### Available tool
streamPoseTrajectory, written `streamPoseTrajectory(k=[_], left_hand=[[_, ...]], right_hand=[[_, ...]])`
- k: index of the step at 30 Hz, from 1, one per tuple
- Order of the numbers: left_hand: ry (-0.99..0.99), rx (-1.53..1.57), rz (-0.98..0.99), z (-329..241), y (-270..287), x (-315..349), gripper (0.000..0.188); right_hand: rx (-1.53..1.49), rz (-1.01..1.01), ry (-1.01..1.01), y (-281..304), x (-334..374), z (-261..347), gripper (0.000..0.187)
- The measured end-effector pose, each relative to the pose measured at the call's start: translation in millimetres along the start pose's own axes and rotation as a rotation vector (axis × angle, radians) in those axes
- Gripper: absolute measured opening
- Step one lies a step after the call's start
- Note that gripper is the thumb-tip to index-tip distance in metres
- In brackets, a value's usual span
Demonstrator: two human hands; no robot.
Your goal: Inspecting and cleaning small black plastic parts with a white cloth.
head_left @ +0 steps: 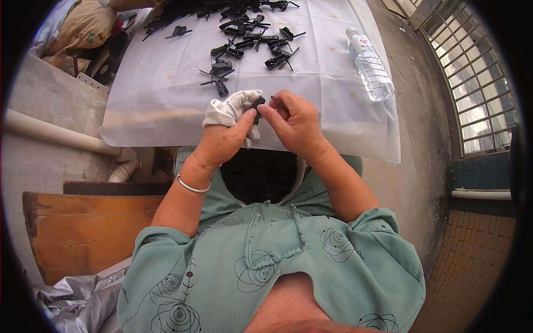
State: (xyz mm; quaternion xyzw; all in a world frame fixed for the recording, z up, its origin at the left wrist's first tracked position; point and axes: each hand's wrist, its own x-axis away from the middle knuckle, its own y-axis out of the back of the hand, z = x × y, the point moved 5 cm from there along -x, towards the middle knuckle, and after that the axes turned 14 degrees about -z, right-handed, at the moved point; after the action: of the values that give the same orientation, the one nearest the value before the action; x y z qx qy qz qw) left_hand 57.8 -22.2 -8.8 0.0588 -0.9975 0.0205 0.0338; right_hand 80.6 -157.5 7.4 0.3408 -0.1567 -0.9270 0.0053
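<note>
My left hand [225,139] is closed, its thumb bare and its fingers in a white cloth glove [230,109]. Pinched in it is a small black plastic part [259,104], held above the near edge of the table. Close on its right, my bare right hand [297,117] is closed, thumb tip against the part. A tiny dark tip shows at the right index finger; what the fingers hold is mostly hidden. Beyond the hands lie several black plastic parts [236,47] with thin strips sticking out, the nearest one [221,87] just past the glove.
A pale plastic sheet [344,130] covers the table. On its right side lies a clear water bottle [369,66]. Between my knees sits a container of black contents [261,175]. At left are a white pipe [61,132] and a wooden board [94,233]; a barred window [472,77] is at right.
</note>
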Motion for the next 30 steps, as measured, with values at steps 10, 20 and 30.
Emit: streamPoseTrajectory(k=[10,20,30], left_hand=[[-0.219,-0.059,-0.108,-6.3,4.1,7.3,0.030],[-0.634,-0.534,-0.246,-2.2,7.8,14.4,0.031],[-0.054,0.162,-0.140,3.5,25.2,10.6,0.028]], right_hand=[[-0.351,0.189,-0.321,-19.0,9.5,-12.9,0.026],[-0.489,0.192,-0.705,-45.9,31.7,-24.6,0.025],[-0.051,0.421,-0.191,-26.7,18.5,-18.0,0.015]])
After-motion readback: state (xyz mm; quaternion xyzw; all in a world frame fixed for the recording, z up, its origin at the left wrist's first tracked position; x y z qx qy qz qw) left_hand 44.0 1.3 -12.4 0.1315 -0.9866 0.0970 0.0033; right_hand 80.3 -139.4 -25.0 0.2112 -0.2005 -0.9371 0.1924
